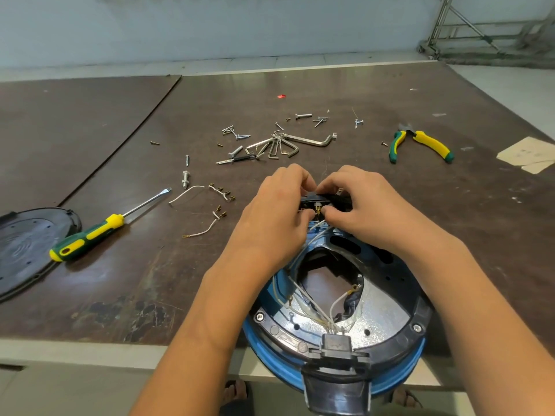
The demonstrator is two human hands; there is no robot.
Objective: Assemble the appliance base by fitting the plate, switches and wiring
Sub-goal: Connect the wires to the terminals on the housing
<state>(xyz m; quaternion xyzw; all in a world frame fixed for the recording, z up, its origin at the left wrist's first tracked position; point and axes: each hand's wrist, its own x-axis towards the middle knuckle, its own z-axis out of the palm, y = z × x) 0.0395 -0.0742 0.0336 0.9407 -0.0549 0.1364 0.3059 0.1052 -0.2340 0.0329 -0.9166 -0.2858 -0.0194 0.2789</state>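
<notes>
Base: I see the appliance base (387,313) at lower centre-right of the frame. It has a blue outer rim, a black ring and shiny metal inside, and it juts past the near edge of the table (150,295).
Switch block: a small black part (316,205) with yellow marks sits at the base's far rim, mid-frame, between both hands.
Left hand: my left hand (276,214) has its fingers curled, pinching the block's left end.
Right hand: my right hand (366,205) has its fingers curled, with the fingertips gripping the block's right side.
Wires: white wires (303,298) run from the block across the base's open middle to a black socket (336,345) at the near rim.
Plate: a black round plate (27,247) lies flat at the left edge, well apart from the base.
Screwdriver: a green-and-yellow screwdriver (99,232) lies just beside the plate.
Loose leads: short wire pieces (204,211) lie left of my hands.
Hex keys: a bunch of hex keys (285,145) lies among scattered screws above my hands.
Pliers: pliers (420,144) lie at upper right.
</notes>
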